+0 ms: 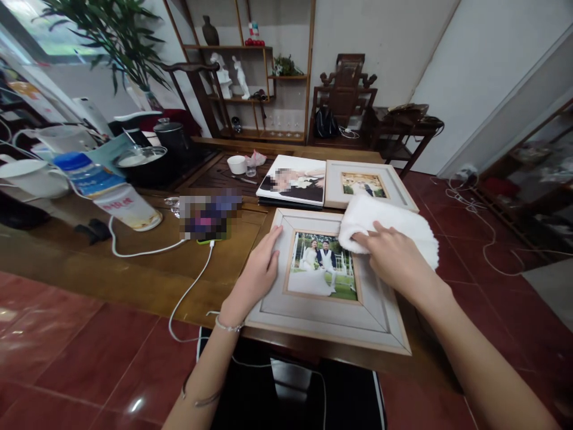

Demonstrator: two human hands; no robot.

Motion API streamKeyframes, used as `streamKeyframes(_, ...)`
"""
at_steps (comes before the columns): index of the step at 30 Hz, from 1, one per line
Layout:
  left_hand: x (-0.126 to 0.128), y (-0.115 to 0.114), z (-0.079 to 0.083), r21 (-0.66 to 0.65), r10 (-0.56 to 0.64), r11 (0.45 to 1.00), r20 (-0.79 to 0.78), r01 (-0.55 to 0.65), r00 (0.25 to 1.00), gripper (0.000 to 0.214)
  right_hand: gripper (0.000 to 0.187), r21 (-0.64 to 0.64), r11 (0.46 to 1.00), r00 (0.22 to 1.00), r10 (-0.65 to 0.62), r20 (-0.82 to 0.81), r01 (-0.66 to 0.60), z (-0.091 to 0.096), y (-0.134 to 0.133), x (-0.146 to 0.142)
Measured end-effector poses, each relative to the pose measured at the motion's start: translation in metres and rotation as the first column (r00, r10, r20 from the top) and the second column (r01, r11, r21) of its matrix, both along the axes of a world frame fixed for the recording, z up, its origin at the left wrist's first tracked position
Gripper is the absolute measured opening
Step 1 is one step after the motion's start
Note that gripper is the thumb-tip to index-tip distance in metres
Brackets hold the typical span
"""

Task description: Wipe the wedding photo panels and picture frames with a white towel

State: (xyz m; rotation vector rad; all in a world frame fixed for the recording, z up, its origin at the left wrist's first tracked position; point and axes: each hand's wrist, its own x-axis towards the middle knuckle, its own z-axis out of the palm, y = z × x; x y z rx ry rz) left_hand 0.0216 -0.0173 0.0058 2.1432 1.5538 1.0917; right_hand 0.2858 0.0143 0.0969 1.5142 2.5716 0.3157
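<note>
A pale picture frame (331, 322) with a photo (324, 266) of a couple on a swing lies near the table's front edge. My left hand (258, 263) grips its left side, the thumb on the border and the fingers along the outer edge. In my right hand (394, 254) is a white fluffy cloth (387, 218), bunched over the frame's upper right corner. My index finger presses into a fold of the cloth, which touches the border beside the photo. Part of the frame's right side is hidden under that hand and the cloth.
Behind lie a second picture frame (398, 188) and stacked photo panels (293, 179). To the left are a charging phone (210, 221) with a white cable (172, 316), a tilted blue-capped bottle (119, 197), a white bowl (236, 164) and a dark pot (172, 140).
</note>
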Motion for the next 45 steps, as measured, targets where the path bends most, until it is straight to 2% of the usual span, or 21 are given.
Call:
streamKeyframes(3,0.001,0.001,-0.002,0.026,0.004,1.0,0.009,-0.004,1.0,0.047,0.051,-0.064,0.998,0.999,0.025,0.026,-0.023,0.003,-0.019,-0.011)
streamKeyframes(5,0.001,0.001,-0.003,0.04,0.001,0.999,0.013,-0.001,1.0,0.047,0.05,-0.164,0.984,0.997,0.071,0.025,-0.066,0.006,-0.042,-0.019)
streamKeyframes(8,0.001,0.001,-0.003,0.044,-0.003,0.999,0.015,0.002,1.0,0.047,0.052,-0.302,0.922,0.97,0.232,-0.074,-0.243,0.012,-0.078,-0.022)
streamKeyframes(11,0.001,0.001,-0.003,0.034,-0.006,0.999,0.013,0.005,1.0,0.047,0.054,-0.317,0.866,0.916,0.324,-0.235,-0.388,0.016,-0.093,-0.018)
streamKeyframes(14,0.0,0.001,-0.002,0.014,-0.016,1.0,0.002,0.015,1.0,0.046,0.056,-0.321,0.895,0.936,0.228,-0.268,-0.31,0.012,-0.073,-0.017)
streamKeyframes(16,-0.001,0.001,-0.002,0.003,-0.027,1.0,-0.007,0.027,1.0,0.046,0.056,-0.244,0.945,0.962,0.164,-0.217,-0.216,0.006,-0.048,-0.018)
streamKeyframes(18,-0.001,0.001,-0.002,0.002,-0.037,0.999,-0.01,0.037,0.999,0.046,0.055,-0.114,0.98,0.975,0.143,-0.17,-0.163,-0.003,-0.023,-0.018)
streamKeyframes(22,-0.001,0.001,-0.003,0.011,-0.048,0.999,-0.001,0.048,0.999,0.045,0.055,0.151,0.981,0.982,0.138,-0.131,-0.118,-0.015,0.009,-0.013)
streamKeyframes(24,-0.001,0.001,-0.004,0.015,-0.048,0.999,0.006,0.048,0.999,0.045,0.056,0.204,0.972,0.985,0.136,-0.101,-0.113,-0.019,0.015,-0.012)
streamKeyframes(27,0.0,0.001,-0.006,0.021,-0.036,0.999,0.018,0.036,0.999,0.045,0.059,0.139,0.978,0.986,0.163,-0.03,-0.158,-0.026,0.009,-0.018)
streamKeyframes(31,0.0,0.002,-0.008,0.027,-0.042,0.999,0.035,0.041,0.999,0.045,0.058,-0.023,0.964,0.963,0.264,-0.052,-0.266,-0.023,-0.031,-0.03)
streamKeyframes(34,-0.001,0.003,-0.009,0.036,-0.051,0.998,0.038,0.05,0.998,0.045,0.057,-0.172,0.89,0.902,0.396,-0.171,-0.423,-0.008,-0.068,-0.031)
streamKeyframes(36,-0.001,0.004,-0.008,0.039,-0.05,0.998,0.033,0.049,0.998,0.045,0.049,-0.263,0.828,0.863,0.434,-0.26,-0.496,0.005,-0.083,-0.025)
streamKeyframes(38,-0.001,0.003,-0.007,0.041,-0.048,0.998,0.029,0.046,0.998,0.044,0.045,-0.351,0.775,0.842,0.415,-0.345,-0.526,0.016,-0.087,-0.02)
streamKeyframes(40,0.0,0.003,-0.004,0.035,-0.044,0.998,0.026,0.043,0.999,0.044,0.045,-0.418,0.746,0.843,0.364,-0.396,-0.519,0.021,-0.081,-0.017)
streamKeyframes(42,0.0,0.002,-0.002,0.022,-0.041,0.999,0.021,0.04,0.999,0.043,0.048,-0.419,0.778,0.865,0.305,-0.399,-0.468,0.02,-0.068,-0.018)
streamKeyframes(45,0.001,0.001,0.0,0.007,-0.038,0.999,0.017,0.038,0.999,0.043,0.055,-0.282,0.894,0.908,0.246,-0.34,-0.348,0.008,-0.042,-0.023)
